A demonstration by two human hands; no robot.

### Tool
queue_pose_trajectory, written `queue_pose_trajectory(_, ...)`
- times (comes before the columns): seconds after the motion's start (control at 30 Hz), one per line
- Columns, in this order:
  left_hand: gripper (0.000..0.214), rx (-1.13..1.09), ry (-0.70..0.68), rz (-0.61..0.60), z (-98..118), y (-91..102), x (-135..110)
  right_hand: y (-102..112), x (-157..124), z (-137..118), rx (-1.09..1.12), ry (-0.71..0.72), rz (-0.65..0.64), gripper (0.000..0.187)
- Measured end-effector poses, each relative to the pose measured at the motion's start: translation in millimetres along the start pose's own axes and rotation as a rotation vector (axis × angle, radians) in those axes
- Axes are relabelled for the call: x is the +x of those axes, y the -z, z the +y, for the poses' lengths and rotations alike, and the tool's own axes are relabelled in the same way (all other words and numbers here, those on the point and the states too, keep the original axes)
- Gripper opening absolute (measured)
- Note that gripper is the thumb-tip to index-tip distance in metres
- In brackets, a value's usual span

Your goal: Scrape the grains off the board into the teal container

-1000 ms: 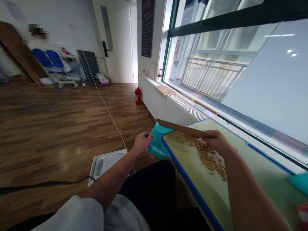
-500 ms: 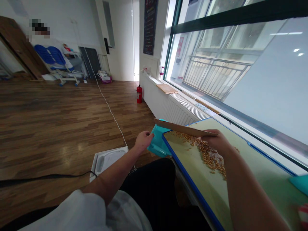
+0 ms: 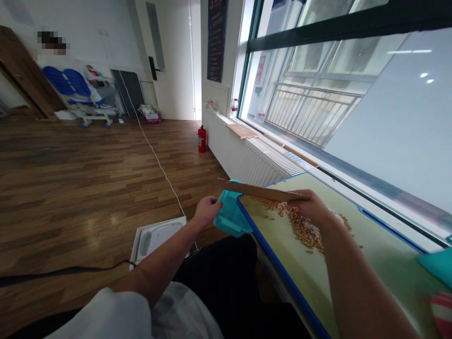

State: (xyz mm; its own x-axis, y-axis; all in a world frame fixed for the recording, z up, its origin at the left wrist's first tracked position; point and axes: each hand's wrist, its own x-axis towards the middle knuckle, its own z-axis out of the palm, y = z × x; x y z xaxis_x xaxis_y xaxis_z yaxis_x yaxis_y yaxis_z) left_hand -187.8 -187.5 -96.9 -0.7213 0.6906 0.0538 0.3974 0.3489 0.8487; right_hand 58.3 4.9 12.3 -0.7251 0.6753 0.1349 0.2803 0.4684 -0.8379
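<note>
My left hand (image 3: 208,209) is closed on the rim of a teal plastic tray (image 3: 231,216), held just past the corner of the table (image 3: 282,254). My right hand (image 3: 307,205) grips one end of a flat brown piece of cardboard (image 3: 259,191), seen nearly edge-on. The cardboard's far end reaches over the tray. Yellow-brown beans (image 3: 302,228), which look like soybeans, are spread over the tabletop below and beside my right hand, with some whitish grains among them. The cardboard and my right forearm hide part of the beans, and the tray's inside is partly covered.
The table has a raised blue edge. At its right lie a teal item (image 3: 438,266) and a red-and-white striped thing (image 3: 443,308). A white box-like tray (image 3: 158,238) sits on the floor by a cable. Beyond are a radiator (image 3: 247,153), a fire extinguisher (image 3: 201,139) and a seated person.
The cardboard has moved slightly left, its far end now further over the teal tray. My right hand shifted left with it. The whole view has moved a little.
</note>
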Motion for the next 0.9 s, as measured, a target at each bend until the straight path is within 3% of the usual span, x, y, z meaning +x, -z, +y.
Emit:
queue_pose_trajectory(0.63,0.016,-0.123,0.038,0.016,-13.1,-5.1,-13.8,-12.9,0.4,-17.3,-0.049,0.031,-0.115,0.014)
queue_pose_trajectory(0.9,0.017,-0.149,0.061,0.008,-12.4,-5.2,-25.4,-12.9,-0.4,-19.6,-0.034,0.023,-0.036,0.01)
